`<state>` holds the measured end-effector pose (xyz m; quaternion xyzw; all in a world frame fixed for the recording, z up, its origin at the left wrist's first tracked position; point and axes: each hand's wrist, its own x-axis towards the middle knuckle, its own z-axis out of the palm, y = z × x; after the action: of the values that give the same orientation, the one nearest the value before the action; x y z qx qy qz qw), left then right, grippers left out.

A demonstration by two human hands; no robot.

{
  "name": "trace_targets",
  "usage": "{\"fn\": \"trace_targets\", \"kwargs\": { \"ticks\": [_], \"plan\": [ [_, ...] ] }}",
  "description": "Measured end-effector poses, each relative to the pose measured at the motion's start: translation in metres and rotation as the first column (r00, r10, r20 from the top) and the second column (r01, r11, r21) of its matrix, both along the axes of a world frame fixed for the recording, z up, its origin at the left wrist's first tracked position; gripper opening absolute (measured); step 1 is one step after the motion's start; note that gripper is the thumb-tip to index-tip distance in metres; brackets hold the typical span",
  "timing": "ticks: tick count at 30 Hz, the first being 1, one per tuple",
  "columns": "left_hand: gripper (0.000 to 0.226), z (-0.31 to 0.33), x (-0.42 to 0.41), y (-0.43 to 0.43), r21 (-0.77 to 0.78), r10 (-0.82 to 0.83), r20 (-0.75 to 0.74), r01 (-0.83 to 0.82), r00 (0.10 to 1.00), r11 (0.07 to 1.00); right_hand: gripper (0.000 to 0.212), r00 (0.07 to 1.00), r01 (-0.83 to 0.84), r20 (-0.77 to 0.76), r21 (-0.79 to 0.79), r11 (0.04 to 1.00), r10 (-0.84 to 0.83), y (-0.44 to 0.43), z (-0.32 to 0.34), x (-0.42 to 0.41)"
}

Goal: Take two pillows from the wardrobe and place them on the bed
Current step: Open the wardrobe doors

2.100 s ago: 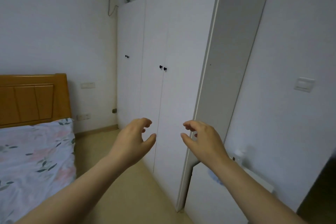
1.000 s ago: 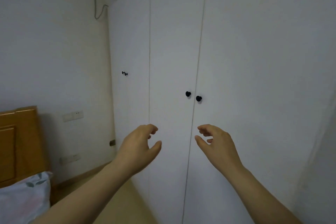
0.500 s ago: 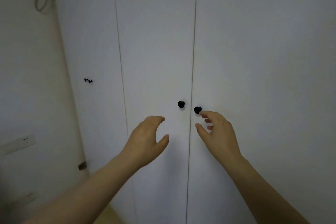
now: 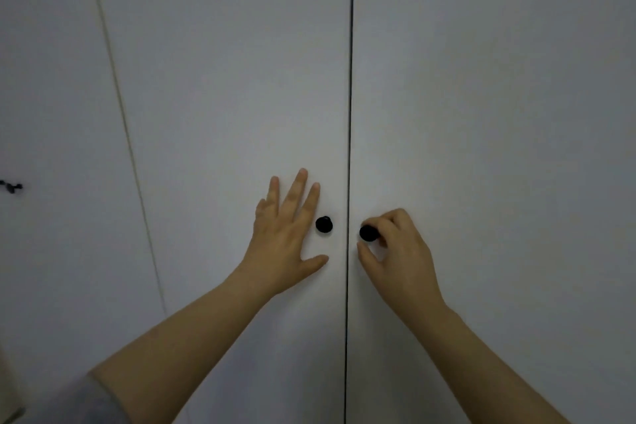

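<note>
The right hand (image 4: 395, 251) pinches the right knob (image 4: 368, 233) just right of the door seam (image 4: 351, 79), fingers curled round it; the left hand (image 4: 282, 237) lies flat, fingers straight, on the left door (image 4: 223, 79) just left of the seam, beside the left knob (image 4: 324, 224). Best to pull the pinched knob straight out while the palm steadies its door. No pillows show; they are presumably behind the shut doors of the wardrobe (image 4: 481, 79).
</note>
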<state>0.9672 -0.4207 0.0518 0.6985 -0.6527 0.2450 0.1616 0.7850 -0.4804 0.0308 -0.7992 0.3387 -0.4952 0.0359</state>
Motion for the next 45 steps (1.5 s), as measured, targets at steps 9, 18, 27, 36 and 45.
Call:
{"fn": "trace_targets", "kwargs": {
  "ticks": [9,18,27,36,45],
  "plan": [
    [0.121,-0.020,0.031,-0.018,-0.114,-0.057,0.161,0.076,0.985,0.990,0.019,0.967,0.196,0.154,0.055,0.979,-0.202,0.016,-0.011,0.025],
    [0.114,-0.017,0.035,-0.018,-0.090,-0.131,0.127,0.143,0.983,0.986,0.026,0.934,0.199,0.248,0.242,0.950,-0.259,0.047,-0.008,0.033],
    [0.060,0.010,0.004,0.027,-0.305,-0.598,-0.649,0.558,0.471,0.771,0.025,0.945,0.120,0.260,0.292,0.949,-0.200,0.082,-0.005,0.015],
    [0.036,0.036,-0.037,0.054,-0.351,-0.486,-0.866,0.551,0.117,0.757,0.024,0.952,0.116,0.243,0.280,0.953,-0.187,0.117,-0.009,-0.003],
    [0.018,0.036,-0.062,0.097,-0.379,-0.564,-0.798,0.550,0.213,0.744,0.037,0.935,0.191,0.243,0.270,0.944,-0.258,0.162,-0.021,-0.016]
  ]
}}
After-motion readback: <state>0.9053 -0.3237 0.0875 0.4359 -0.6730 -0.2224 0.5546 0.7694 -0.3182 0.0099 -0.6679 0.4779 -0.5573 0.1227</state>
